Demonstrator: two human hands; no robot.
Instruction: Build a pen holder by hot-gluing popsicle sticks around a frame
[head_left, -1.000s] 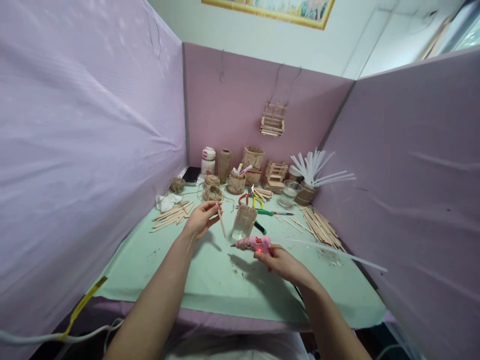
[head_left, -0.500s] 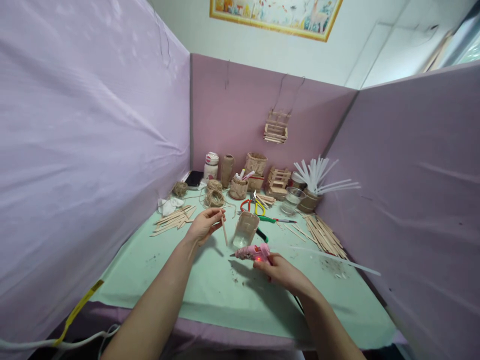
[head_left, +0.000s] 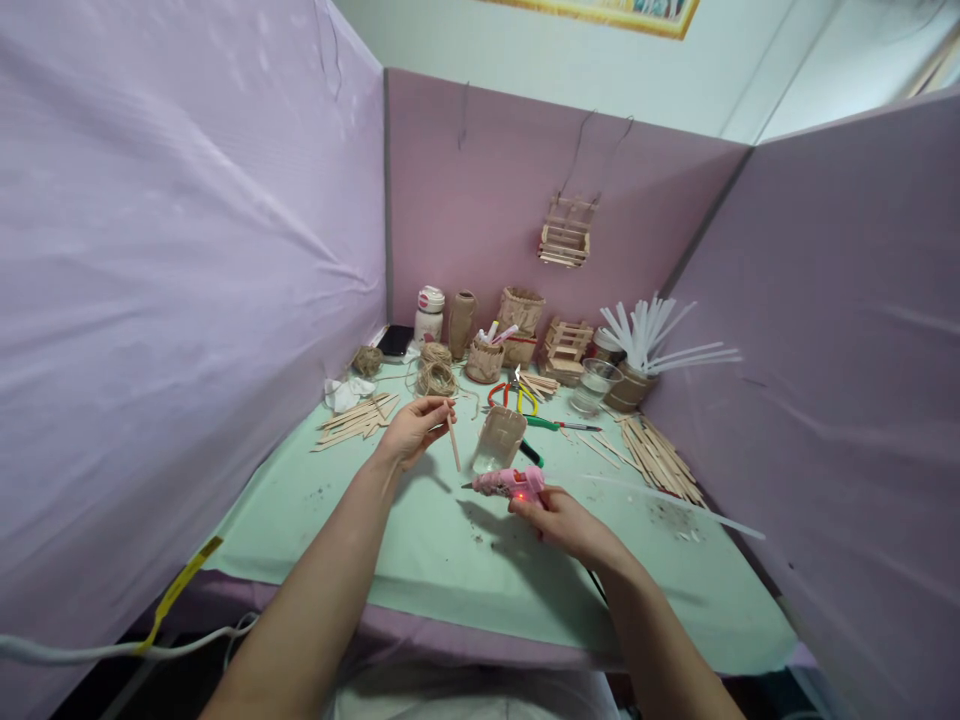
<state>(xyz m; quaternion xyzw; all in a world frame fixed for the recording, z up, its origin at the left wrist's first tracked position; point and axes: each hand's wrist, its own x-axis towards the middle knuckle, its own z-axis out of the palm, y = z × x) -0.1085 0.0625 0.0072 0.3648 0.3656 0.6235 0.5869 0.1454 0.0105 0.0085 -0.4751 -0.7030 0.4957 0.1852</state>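
Observation:
Between the fingertips of my left hand (head_left: 415,432) is a thin wooden craft stick (head_left: 453,442), its lower end slanting down toward the table. My right hand (head_left: 562,518) is wrapped round the handle of a pink hot glue gun (head_left: 514,484) with a red light lit on it. The gun's nozzle points left, just below the stick's lower end and apart from it. A long clear glue stick (head_left: 675,500) extends from the gun's back to the right. Right behind the gun stands a small container (head_left: 501,437), partly clear, with a tan covering.
Pliers (head_left: 517,395) and a green-handled tool (head_left: 541,424) lie behind the container. Craft sticks are piled at left (head_left: 356,422) and right (head_left: 660,458). Twine rolls (head_left: 436,372), a clear bowl (head_left: 595,385) and a pot of glue sticks (head_left: 634,388) stand farther back.
The whole view has tilted down a little. Both hands keep their grips, with the stick and the glue gun in nearly the same places relative to each other.

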